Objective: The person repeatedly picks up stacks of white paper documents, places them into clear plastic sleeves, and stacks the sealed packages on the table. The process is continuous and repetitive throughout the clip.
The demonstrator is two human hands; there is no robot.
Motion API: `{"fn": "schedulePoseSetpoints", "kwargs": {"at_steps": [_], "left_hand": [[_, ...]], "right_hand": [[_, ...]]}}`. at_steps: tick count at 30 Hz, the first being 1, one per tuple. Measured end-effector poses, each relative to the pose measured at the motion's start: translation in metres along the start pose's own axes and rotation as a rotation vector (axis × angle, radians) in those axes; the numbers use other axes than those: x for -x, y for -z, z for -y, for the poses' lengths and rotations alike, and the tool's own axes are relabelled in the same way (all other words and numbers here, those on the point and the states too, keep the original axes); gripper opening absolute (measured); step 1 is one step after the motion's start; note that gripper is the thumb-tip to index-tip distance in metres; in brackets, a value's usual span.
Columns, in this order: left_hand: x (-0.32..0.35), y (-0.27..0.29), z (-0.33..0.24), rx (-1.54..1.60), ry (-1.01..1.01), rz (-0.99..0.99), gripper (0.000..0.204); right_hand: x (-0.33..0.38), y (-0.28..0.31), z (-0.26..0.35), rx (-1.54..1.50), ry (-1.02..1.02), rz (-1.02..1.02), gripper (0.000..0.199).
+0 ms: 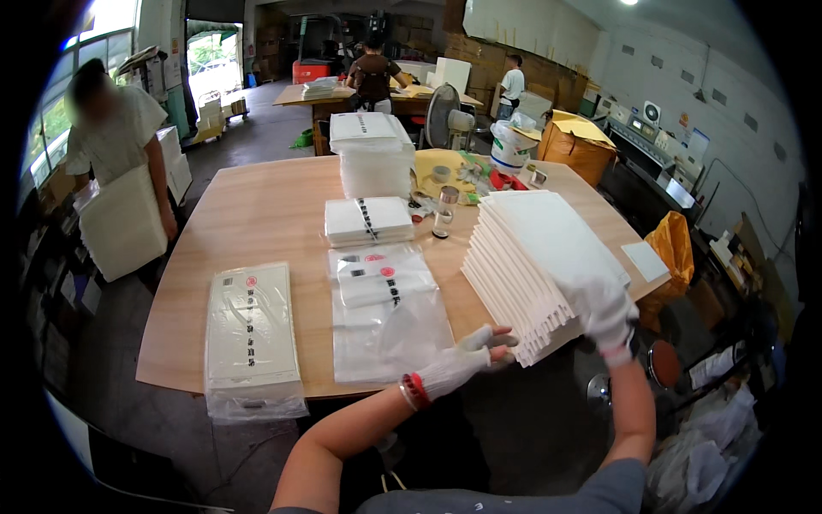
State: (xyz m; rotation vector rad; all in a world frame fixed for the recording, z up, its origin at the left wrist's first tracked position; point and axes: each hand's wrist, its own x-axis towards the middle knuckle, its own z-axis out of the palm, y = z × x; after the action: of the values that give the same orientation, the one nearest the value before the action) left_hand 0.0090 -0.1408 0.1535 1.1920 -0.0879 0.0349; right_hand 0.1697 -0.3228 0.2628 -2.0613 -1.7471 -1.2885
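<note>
**Gloved hands working a fanned stack of white sheets**

The fingers [492, 336] of the left hand [462, 360], covered in a knitted white glove with a red cuff band, are spreading loosely open and touching the near corner of the fanned stack [535, 257]; they are gripping nothing. The right hand [606, 310], gloved the same way, is curling over the stack's near right edge, its fingers seeming to be pinching the top sheets, though how tightly cannot be told.

The stack is lying on the right side of the pale wooden bench [265, 201], its flat, stiff white sheets stepping out like a staircase and overhanging the near edge.

Just left of it, a glossy clear plastic bag [390, 321] is lying flat with a slim white packet inside. Farther left, a bagged white bundle [251, 338] is resting near the bench edge. Behind the bag, a low banded pile [368, 220] is sitting, and behind that a taller white block [372, 154].
</note>
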Motion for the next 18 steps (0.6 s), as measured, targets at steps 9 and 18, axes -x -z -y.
{"fn": "schedulePoseSetpoints", "kwargs": {"at_steps": [9,18], "left_hand": [[0.048,-0.017,-0.028,-0.055,0.260,-0.093,0.056],[0.077,-0.052,0.053,-1.370,-0.348,-0.231,0.084]], "right_hand": [[0.082,0.045,0.030,-0.863,-1.011,0.134,0.026],[0.110,-0.053,0.195,-1.254,-1.067,-0.170,0.049]]}}
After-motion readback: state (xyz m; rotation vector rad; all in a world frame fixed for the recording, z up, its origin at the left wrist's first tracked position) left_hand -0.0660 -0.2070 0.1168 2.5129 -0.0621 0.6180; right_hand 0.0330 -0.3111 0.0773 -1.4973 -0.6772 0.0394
